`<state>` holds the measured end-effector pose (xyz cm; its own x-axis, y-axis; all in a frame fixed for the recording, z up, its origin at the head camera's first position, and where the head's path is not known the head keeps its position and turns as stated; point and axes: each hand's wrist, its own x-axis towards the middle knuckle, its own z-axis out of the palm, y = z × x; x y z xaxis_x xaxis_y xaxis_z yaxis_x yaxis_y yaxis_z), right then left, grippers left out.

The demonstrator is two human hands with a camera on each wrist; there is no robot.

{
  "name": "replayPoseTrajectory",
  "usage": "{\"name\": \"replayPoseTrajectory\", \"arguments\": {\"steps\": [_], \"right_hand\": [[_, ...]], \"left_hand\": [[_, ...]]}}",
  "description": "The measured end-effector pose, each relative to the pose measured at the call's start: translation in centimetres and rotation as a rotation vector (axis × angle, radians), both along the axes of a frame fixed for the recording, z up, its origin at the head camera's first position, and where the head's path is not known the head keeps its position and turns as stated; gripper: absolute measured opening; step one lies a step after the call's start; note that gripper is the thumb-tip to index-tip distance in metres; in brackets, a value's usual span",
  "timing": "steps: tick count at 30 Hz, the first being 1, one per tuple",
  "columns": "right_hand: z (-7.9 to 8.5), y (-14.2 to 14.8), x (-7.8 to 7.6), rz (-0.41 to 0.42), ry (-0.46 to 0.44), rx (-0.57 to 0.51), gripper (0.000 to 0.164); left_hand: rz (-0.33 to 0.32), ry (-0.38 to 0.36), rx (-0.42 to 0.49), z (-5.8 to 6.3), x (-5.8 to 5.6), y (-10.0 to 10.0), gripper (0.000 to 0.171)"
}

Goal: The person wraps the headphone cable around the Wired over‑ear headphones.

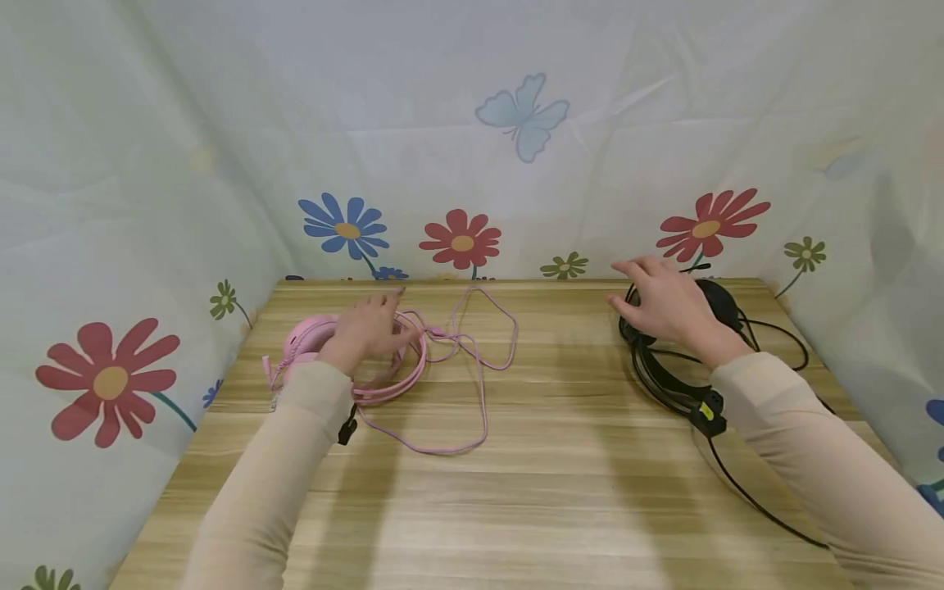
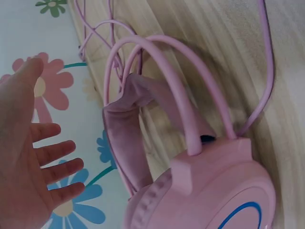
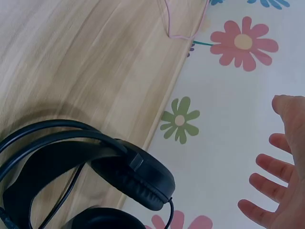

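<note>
1. Pale wood-grained counter (image 1: 546, 500): bears two headsets; a white flower-printed cloth (image 1: 605, 164) rises behind its far edge.
2. Pink plastic headset with a twin-bar headband (image 1: 310, 334): lies near the counter's far left corner, its thin pink cable (image 1: 483, 393) looping toward the far edge.
3. Left hand (image 1: 365, 329): above the pink headset; grip spread, thumb apart from the fingers.
4. Black headset with round padded ear cups (image 3: 143, 176): lies near the far right corner.
5. Right hand (image 1: 664, 303): above the black headset; grip likewise spread.
</note>
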<state>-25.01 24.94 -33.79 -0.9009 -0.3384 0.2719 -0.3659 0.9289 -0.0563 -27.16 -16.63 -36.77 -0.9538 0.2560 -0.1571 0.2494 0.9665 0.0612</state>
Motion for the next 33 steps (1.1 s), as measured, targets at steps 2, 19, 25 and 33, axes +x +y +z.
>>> {"name": "replayPoseTrajectory", "arguments": {"steps": [2,19,25,33], "right_hand": [[-0.1,-0.2,0.1,0.004,0.003,-0.005,0.053],[-0.8,-1.8,0.5,0.033,-0.017,-0.005,0.053],[-1.1,-2.2,0.6,0.045,-0.019,-0.013,0.053],[-1.5,-2.6,0.7,0.039,-0.023,-0.012,0.053]], "left_hand": [[0.006,-0.009,-0.002,-0.4,0.1,0.1,0.085],[0.15,-0.108,0.031,-2.8,0.5,0.6,0.068],[0.263,-0.109,0.044,-3.5,0.5,1.4,0.059],[0.292,-0.084,0.078,-4.7,0.4,2.5,0.042]]}}
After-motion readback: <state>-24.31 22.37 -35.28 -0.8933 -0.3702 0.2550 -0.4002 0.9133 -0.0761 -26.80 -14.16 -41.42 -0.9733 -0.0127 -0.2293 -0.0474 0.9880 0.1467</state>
